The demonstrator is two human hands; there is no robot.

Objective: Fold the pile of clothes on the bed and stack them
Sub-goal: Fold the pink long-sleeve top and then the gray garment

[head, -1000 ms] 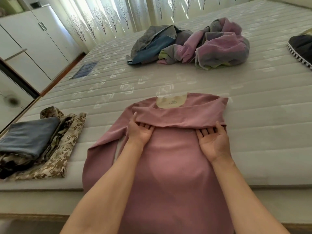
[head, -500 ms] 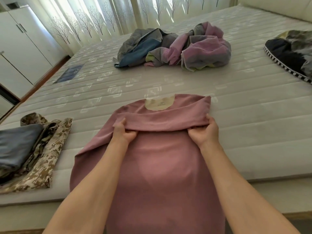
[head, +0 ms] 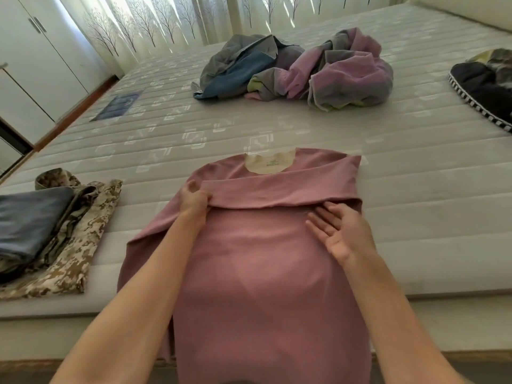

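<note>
Here, line by line:
Around: a loose pile [head: 299, 70] of grey, blue and lilac clothes lies far back on the bed [head: 415, 203]; a dark item with a striped edge [head: 482, 87] sits at the right margin; a wardrobe [head: 36, 59] and curtain [head: 171, 18] stand beyond.
Stack: folded camouflage cloth with a grey piece on top [head: 44, 228], at the bed's left near edge, apart from the shirt.
In the way: both forearms cross the shirt's lower half.
Shirt: pink shirt [head: 257, 273] lies flat at the near edge, its hem hanging over it; a sleeve is folded across the chest as a band below the cream neck label.
Left hand [head: 194, 202]: fingers curled round the band's left end, gripping it.
Right hand [head: 343, 234]: palm up, fingers straight and spread, tips touching under the band's lower edge.
</note>
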